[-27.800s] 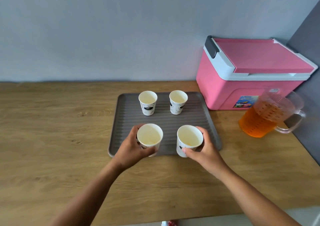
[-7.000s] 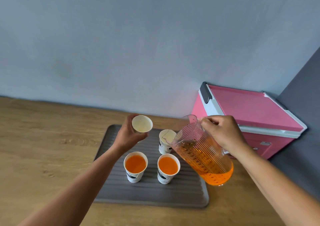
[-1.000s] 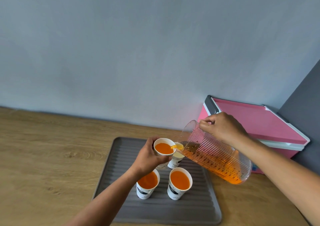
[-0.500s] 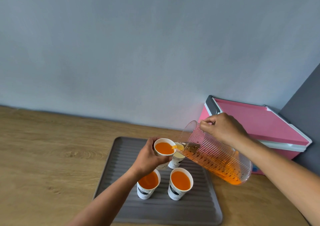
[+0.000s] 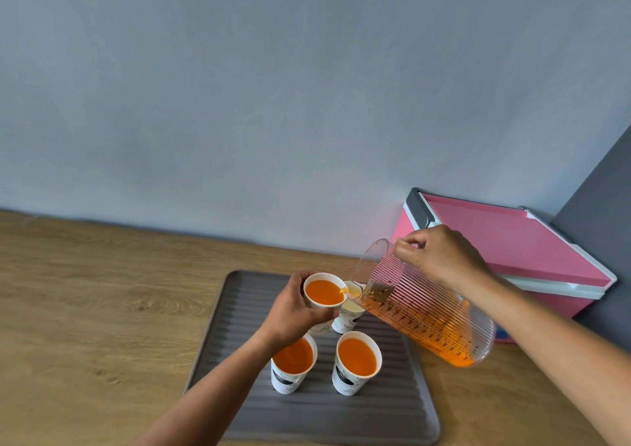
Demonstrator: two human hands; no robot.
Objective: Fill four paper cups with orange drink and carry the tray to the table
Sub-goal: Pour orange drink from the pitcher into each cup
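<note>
Your tray lies on the wooden counter, its front edge nearest you. On its front half stand the left front cup and the right front cup, both full of orange drink, as they were half a second ago; your wrist overlaps the left one.

Above them your left hand grips the third cup, lifted clear of the tray. It was empty seven seconds ago and is now filled nearly to the rim. A small tongue of drink bridges spout and rim.

Just behind, the fourth cup stands on the tray, partly hidden; what shows of its inside is pale.

Your right hand clasps the ribbed clear pitcher at its handle side, with the spout tipped down to the held cup, a tilt unchanged from half a second ago.

Beyond stands the pink cooler with its lid down, against the wall.
</note>
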